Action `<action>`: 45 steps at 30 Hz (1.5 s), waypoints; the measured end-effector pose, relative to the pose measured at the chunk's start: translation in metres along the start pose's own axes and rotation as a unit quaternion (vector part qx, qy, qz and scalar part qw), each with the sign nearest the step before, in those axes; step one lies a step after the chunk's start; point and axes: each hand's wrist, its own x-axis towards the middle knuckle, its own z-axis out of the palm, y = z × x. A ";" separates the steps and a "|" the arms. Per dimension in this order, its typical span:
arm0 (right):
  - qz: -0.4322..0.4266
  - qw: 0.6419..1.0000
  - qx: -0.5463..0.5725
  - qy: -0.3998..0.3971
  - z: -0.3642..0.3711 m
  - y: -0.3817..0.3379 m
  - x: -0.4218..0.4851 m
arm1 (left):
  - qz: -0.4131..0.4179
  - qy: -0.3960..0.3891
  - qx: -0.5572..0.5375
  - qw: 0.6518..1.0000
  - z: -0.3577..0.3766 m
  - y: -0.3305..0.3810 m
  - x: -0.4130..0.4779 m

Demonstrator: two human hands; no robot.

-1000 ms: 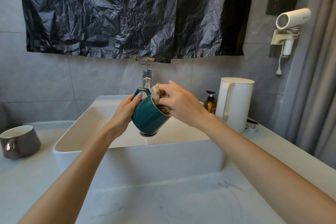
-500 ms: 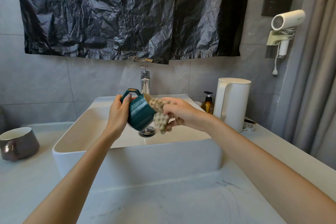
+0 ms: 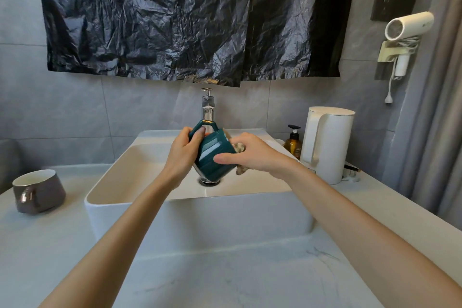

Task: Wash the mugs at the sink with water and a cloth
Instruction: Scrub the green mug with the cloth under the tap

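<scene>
Teal mug (image 3: 212, 160) held in the air over the sink (image 3: 150, 204), tilted, base pointing down toward the drain (image 3: 208, 181), handle up and to the left, just in front of the tap (image 3: 207, 105); left hand (image 3: 183, 151) grips the mug at the handle, fingers curled round it, one fingertip showing through the loop; right hand (image 3: 252, 155) on the mug's right side, fingers bunched round a beige cloth (image 3: 241, 170), thumb lying flat across the mug's ribbed wall; cloth sits between right palm and the mug's mouth end, a bit hangs below the hand; how far the cloth goes inside the mug cannot be told; both hands touch the mug, mug between them; brown mug (image 3: 37, 191) stands upright on the bench (image 3: 225, 277) well left of the sink, apart from both hands; white kettle (image 3: 327, 142) and amber soap bottle (image 3: 293, 142) on the bench right of the sink; black plastic sheet (image 3: 175, 20) hangs on the wall above the tap.
</scene>
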 end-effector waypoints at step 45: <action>0.045 0.951 0.188 0.240 -0.045 0.024 0.041 | 0.199 -0.084 0.262 0.941 -0.010 -0.006 0.030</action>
